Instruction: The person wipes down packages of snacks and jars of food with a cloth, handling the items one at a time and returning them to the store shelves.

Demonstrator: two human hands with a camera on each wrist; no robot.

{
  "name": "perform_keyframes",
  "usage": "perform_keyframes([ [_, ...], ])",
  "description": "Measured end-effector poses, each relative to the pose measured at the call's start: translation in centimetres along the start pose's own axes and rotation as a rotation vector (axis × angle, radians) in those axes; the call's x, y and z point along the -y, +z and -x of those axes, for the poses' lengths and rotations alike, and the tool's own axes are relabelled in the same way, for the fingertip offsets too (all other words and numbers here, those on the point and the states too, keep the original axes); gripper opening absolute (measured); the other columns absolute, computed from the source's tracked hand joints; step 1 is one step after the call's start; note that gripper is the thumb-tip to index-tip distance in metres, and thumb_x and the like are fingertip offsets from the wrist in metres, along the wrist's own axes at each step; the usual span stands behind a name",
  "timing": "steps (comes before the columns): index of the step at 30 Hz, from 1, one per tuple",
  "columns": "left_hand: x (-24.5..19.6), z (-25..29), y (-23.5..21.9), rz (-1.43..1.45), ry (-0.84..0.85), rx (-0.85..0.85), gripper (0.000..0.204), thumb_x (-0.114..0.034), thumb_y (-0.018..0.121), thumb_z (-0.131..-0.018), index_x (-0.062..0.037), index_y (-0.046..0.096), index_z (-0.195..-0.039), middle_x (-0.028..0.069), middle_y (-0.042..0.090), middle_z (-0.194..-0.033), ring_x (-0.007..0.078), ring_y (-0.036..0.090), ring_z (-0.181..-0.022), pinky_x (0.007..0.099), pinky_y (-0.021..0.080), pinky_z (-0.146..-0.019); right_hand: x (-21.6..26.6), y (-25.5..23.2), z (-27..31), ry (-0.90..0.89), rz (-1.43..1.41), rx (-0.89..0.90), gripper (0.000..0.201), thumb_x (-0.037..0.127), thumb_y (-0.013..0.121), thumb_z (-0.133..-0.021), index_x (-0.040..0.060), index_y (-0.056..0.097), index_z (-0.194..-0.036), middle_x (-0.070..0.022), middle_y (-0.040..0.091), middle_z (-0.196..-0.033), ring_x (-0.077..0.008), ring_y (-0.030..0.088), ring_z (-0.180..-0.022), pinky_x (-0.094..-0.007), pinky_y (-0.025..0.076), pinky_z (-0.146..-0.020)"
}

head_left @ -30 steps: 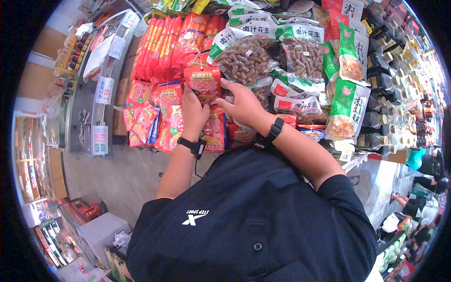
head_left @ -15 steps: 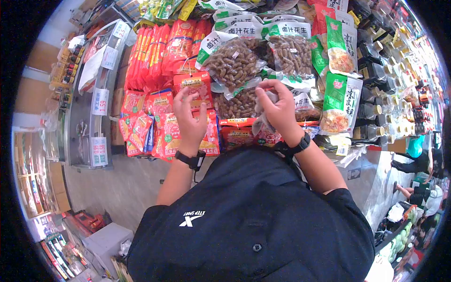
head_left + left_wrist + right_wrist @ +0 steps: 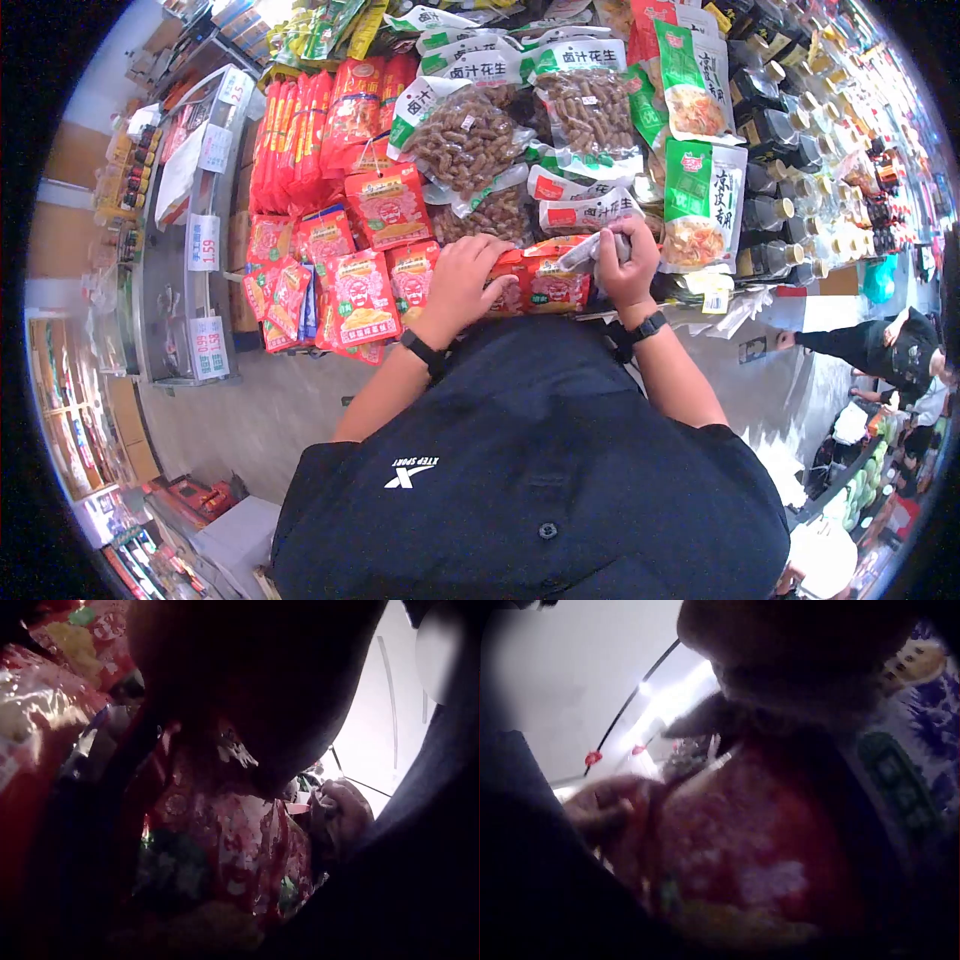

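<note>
The short row of red packets (image 3: 556, 287) lies directly between the hands, close in front of the person's black shirt (image 3: 530, 450). Its long axis runs sideways, from one hand toward the other, with the packets' upper edges turned away from the person.

The left hand (image 3: 462, 287) is the nearer one: its fingers reach over the row's left end with the thumb apart from them, touching the packets, though whether it pinches them I cannot tell. The right hand (image 3: 632, 262) is at the row's other end, fingers curled around a grey piece of material (image 3: 580, 254) that juts toward the left hand, over the packets' upper edge. Contact there is unclear. The hands are apart, the row filling the gap; both wrist views are too dark to add more.

Farther out, beyond the hands, lie bags of brown peanuts (image 3: 465, 140). Left of the left hand are red-and-yellow packets (image 3: 362, 300). Just beyond the right hand, to its right, stands a green-and-white pouch (image 3: 704, 212), with dark bottles (image 3: 770, 218) past it.
</note>
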State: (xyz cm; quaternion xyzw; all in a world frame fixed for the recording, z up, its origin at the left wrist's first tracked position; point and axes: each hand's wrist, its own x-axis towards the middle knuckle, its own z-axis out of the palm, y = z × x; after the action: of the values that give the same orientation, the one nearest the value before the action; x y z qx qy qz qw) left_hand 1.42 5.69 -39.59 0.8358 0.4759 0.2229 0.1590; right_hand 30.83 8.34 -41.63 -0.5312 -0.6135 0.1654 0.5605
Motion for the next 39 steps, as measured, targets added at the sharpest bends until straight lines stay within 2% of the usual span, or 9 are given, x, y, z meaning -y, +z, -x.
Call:
perform_keyframes([
  [2, 0.1, -0.2, -0.1, 0.0, -0.023, 0.038, 0.054, -0.033, 0.081, -0.094, -0.0091, 0.068, -0.139, 0.0141, 0.069, -0.132, 0.0375, 0.064, -0.125, 0.0504, 0.05, -0.107, -0.1, 0.1, -0.1, -0.208, 0.054, 0.031, 0.013, 0.01, 0.079, -0.095, 0.0037, 0.068, -0.09, -0.0148, 0.068, -0.084, -0.0328, 0.069, -0.077, -0.0411, 0.054, -0.072],
  [12, -1.2, -1.5, -0.7, -0.015, -0.057, 0.092, 0.054, -0.033, 0.084, -0.092, -0.0069, 0.068, -0.136, 0.0155, 0.07, -0.13, 0.0392, 0.066, -0.123, 0.051, 0.051, -0.107, 0.2, 0.0, 0.1, -0.126, 0.014, 0.014, 0.014, 0.009, 0.079, -0.093, 0.0045, 0.067, -0.088, -0.0157, 0.067, -0.083, -0.0373, 0.067, -0.076, -0.0442, 0.054, -0.069],
  [16, -2.6, -5.0, -0.7, 0.15, -0.124, -0.139, 0.049, -0.025, 0.085, -0.096, -0.0044, 0.068, -0.137, 0.0165, 0.07, -0.132, 0.0341, 0.068, -0.125, 0.0462, 0.052, -0.112, -0.5, -1.7, -0.9, -0.002, -0.1, 0.132, 0.015, 0.013, 0.079, -0.096, 0.0034, 0.068, -0.093, -0.0157, 0.068, -0.086, -0.0336, 0.069, -0.079, -0.0399, 0.055, -0.074],
  [19, -3.3, -9.1, 0.3, 0.846, -0.451, -0.238, 0.053, -0.025, 0.077, -0.107, 0.0002, 0.057, -0.15, 0.018, 0.064, -0.148, 0.0265, 0.063, -0.137, 0.0399, 0.05, -0.118, -1.2, -2.4, -1.7, 0.156, -0.254, 0.134, 0.016, 0.015, 0.08, -0.098, 0.0021, 0.071, -0.096, -0.0136, 0.075, -0.092, -0.0254, 0.073, -0.086, -0.0364, 0.056, -0.08],
  [24, -3.4, -17.0, 2.0, 0.882, -0.373, -0.472, 0.078, -0.029, 0.08, -0.105, 0.0068, 0.041, -0.162, 0.0279, 0.058, -0.156, 0.0286, 0.066, -0.133, 0.041, 0.054, -0.111, -0.8, -4.1, -3.2, 0.121, -0.323, 0.21, 0.017, 0.016, 0.08, -0.098, 0.0021, 0.071, -0.093, -0.0148, 0.074, -0.089, -0.0281, 0.073, -0.083, -0.038, 0.056, -0.078],
  [26, -3.5, -19.5, 2.4, 0.768, -0.575, -0.516, 0.092, -0.037, 0.083, -0.101, 0.0101, 0.037, -0.164, 0.0294, 0.06, -0.153, 0.0278, 0.065, -0.134, 0.038, 0.053, -0.111, -1.6, -4.3, -3.9, -0.002, -0.279, 0.205, 0.014, 0.012, 0.078, -0.101, 0.0019, 0.069, -0.096, -0.0079, 0.07, -0.083, -0.0164, 0.066, -0.078, -0.0327, 0.053, -0.073],
  [31, -2.8, -22.6, 4.0, 0.544, -0.532, -0.519, 0.094, -0.037, 0.088, -0.096, 0.018, 0.042, -0.157, 0.018, 0.078, -0.116, 0.0184, 0.074, -0.099, 0.0346, 0.059, -0.088, -2.5, -4.5, -4.1, 0.084, -0.269, 0.249, 0.018, 0.018, 0.08, -0.097, 0.0025, 0.071, -0.094, -0.0168, 0.073, -0.088, -0.032, 0.072, -0.081, -0.0397, 0.055, -0.074],
  [34, -2.6, -22.7, 3.7, 0.697, -0.524, -0.393, 0.079, -0.031, 0.091, -0.096, 0.0122, 0.051, -0.149, 0.0169, 0.077, -0.12, 0.0191, 0.075, -0.104, 0.0317, 0.061, -0.089, -3.0, -4.3, -4.4, 0.083, -0.288, 0.262, 0.018, 0.018, 0.079, -0.097, 0.0024, 0.07, -0.094, -0.0171, 0.073, -0.088, -0.0324, 0.072, -0.08, -0.0402, 0.055, -0.074],
  [39, -2.4, -22.5, 4.5, 0.639, -0.49, -0.498, 0.066, -0.027, 0.093, -0.093, 0.0087, 0.057, -0.135, 0.0155, 0.076, -0.117, 0.0183, 0.074, -0.102, 0.032, 0.061, -0.088, -3.2, -3.9, -4.6, 0.068, -0.28, 0.289, 0.019, 0.019, 0.08, -0.097, 0.0027, 0.07, -0.093, -0.017, 0.072, -0.087, -0.0335, 0.072, -0.08, -0.0408, 0.055, -0.074],
])
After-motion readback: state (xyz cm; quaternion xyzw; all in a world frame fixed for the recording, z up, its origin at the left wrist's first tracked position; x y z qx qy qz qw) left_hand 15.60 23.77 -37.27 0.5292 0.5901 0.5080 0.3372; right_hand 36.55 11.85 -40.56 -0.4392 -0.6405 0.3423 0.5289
